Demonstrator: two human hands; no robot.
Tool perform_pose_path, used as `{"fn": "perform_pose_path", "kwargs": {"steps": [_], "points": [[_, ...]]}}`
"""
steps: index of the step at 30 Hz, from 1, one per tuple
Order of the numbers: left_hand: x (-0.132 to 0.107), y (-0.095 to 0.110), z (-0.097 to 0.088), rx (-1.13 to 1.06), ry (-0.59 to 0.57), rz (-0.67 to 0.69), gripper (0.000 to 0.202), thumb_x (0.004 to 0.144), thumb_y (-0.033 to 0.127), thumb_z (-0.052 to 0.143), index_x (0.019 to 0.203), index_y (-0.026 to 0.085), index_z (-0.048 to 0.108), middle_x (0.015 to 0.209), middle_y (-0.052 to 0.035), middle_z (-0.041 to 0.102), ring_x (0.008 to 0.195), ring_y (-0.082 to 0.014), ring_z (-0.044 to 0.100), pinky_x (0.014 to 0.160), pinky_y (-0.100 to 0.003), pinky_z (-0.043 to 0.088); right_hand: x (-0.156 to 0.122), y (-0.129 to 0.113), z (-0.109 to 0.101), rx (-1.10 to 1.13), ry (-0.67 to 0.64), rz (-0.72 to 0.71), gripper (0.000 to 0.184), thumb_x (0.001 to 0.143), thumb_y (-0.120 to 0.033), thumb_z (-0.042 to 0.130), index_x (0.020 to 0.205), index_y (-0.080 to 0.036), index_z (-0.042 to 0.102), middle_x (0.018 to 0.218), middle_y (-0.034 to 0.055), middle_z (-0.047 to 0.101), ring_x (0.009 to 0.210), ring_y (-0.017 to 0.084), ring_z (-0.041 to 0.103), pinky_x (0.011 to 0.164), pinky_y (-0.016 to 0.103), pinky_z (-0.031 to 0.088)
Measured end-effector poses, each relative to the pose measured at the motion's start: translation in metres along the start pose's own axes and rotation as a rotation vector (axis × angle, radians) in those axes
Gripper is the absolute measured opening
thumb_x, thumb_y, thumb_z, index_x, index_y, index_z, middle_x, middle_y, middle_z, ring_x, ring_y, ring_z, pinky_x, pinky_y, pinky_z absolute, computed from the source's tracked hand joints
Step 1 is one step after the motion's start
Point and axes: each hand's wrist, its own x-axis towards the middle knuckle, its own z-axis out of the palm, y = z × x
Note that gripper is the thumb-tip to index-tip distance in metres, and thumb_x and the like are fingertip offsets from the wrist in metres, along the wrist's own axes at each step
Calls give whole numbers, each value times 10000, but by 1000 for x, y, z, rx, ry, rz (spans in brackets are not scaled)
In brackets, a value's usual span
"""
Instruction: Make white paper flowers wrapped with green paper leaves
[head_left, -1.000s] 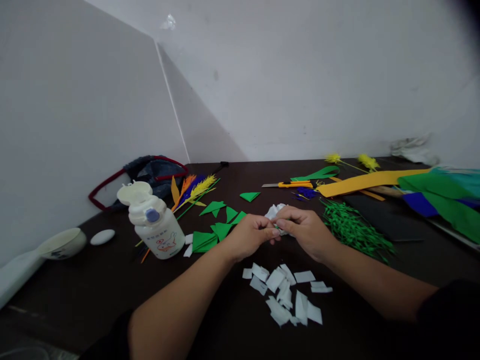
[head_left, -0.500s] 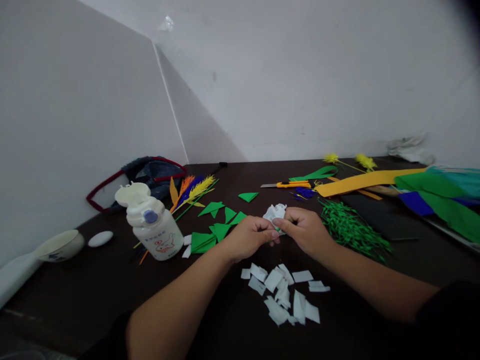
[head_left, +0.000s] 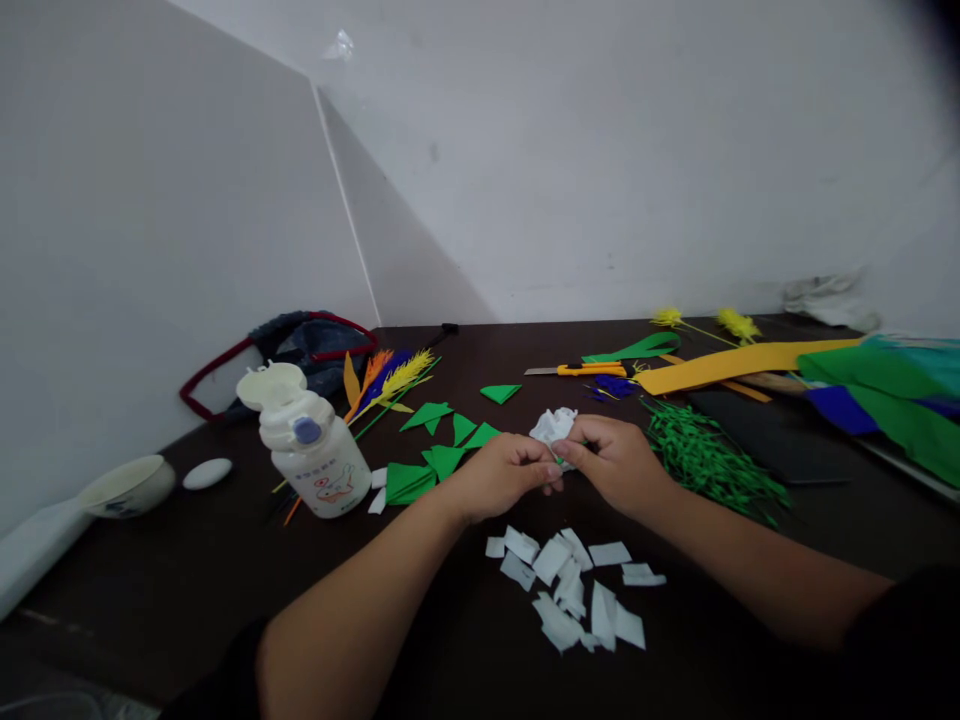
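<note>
A ruffled white paper flower (head_left: 553, 424) is held between my two hands, its crinkled petals facing away from me. My left hand (head_left: 501, 476) is closed, thumb and fingers pinching at the flower's base. Closed too, my right hand (head_left: 616, 462) presses its thumb against the same base from the other side. A small green bit shows between the fingertips, and the rest of the stem is hidden. Several cut white paper strips (head_left: 553, 560) lie loose on the dark table just below the hands. Folded green paper pieces (head_left: 409, 482) spread out to the left of my left hand.
An open-lidded white bottle (head_left: 322, 470) stands left, near a bowl (head_left: 127, 488) and a white oval object (head_left: 208, 473). A utility knife (head_left: 585, 370) with its blade out lies beyond the hands. Green stems (head_left: 709, 465) and a yellow paper strip (head_left: 742, 365) are at right.
The view has shifted slightly, so everything sits a little further right. Both hands keep their grip on the paper flower, with only slight finger movement.
</note>
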Motion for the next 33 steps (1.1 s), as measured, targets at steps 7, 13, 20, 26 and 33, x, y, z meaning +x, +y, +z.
{"fn": "perform_pose_path", "kwargs": {"steps": [7, 13, 20, 26, 33], "points": [[-4, 6, -3, 458, -50, 77, 202, 793, 265, 504, 672, 182, 642, 691, -9, 600, 832, -152, 521, 863, -329, 323, -3, 3, 6, -64, -3, 6, 355, 763, -354, 488, 463, -179, 411, 471, -34, 403, 484, 97, 392, 485, 228, 292], [-5, 5, -3, 430, 36, 9, 158, 726, 329, 587, 763, 188, 647, 742, -7, 617, 792, -161, 533, 854, -366, 327, -2, 6, 7, -47, -60, 48, 364, 768, -380, 481, 468, -178, 441, 488, -18, 448, 500, 103, 407, 492, 235, 296], [2, 1, 7, 28, 239, -92, 97, 640, 217, 651, 659, 135, 602, 591, 15, 557, 567, -97, 471, 549, -215, 364, -3, 2, 7, -22, -42, 67, 392, 773, -409, 480, 458, -180, 432, 480, -14, 448, 497, 109, 424, 485, 240, 306], [2, 0, 2, 24, 287, -56, 92, 680, 196, 585, 615, 136, 609, 607, 4, 589, 599, -106, 493, 601, -225, 364, -1, 3, 5, 151, -54, 95, 196, 751, -344, 520, 711, -171, 604, 654, 15, 602, 621, 135, 534, 588, 252, 405], [1, -2, -1, 25, 272, -81, 121, 691, 218, 571, 603, 141, 599, 584, 8, 573, 573, -102, 472, 590, -228, 350, 1, 4, 3, 146, -100, 114, 114, 716, -259, 556, 684, -189, 640, 682, 15, 653, 663, 149, 575, 629, 271, 416]]}}
